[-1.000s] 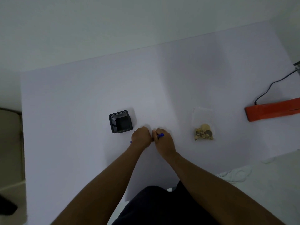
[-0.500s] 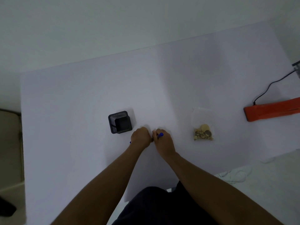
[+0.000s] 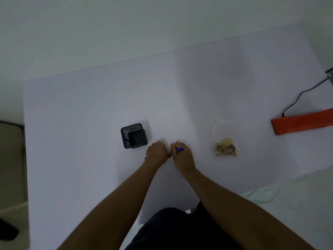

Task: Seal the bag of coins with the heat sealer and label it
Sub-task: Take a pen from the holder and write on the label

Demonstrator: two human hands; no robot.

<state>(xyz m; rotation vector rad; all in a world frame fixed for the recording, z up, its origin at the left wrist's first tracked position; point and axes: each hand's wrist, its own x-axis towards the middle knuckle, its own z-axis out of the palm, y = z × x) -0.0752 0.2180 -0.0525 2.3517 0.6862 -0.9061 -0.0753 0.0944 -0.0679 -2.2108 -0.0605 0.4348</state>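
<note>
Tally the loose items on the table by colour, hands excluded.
Black: 1, the square holder
Blue: 1, the pen gripped by both hands
Orange: 1, the heat sealer
Clear: 1, the bag of coins
Total: 4

The bench (image 3: pixel 90 123) is a plain pale lavender-grey with no pattern, and the wall (image 3: pixel 126 24) behind it is off-white with a faint green cast. The holder (image 3: pixel 133 135) is black, its inner wall marked with a fine ribbed or mesh texture. The pen (image 3: pixel 179 149) shows bright blue. The bag (image 3: pixel 225 138) is clear, and the coins (image 3: pixel 226 149) inside are pale gold, with one darker, brownish-grey coin among them. The sealer (image 3: pixel 302 121) is orange-red, and its cord (image 3: pixel 304 94) is black. A white cable (image 3: pixel 261 194) lies coiled on the light grey floor (image 3: pixel 297 213). The garment (image 3: pixel 180 231) at the lower edge is black.
</note>
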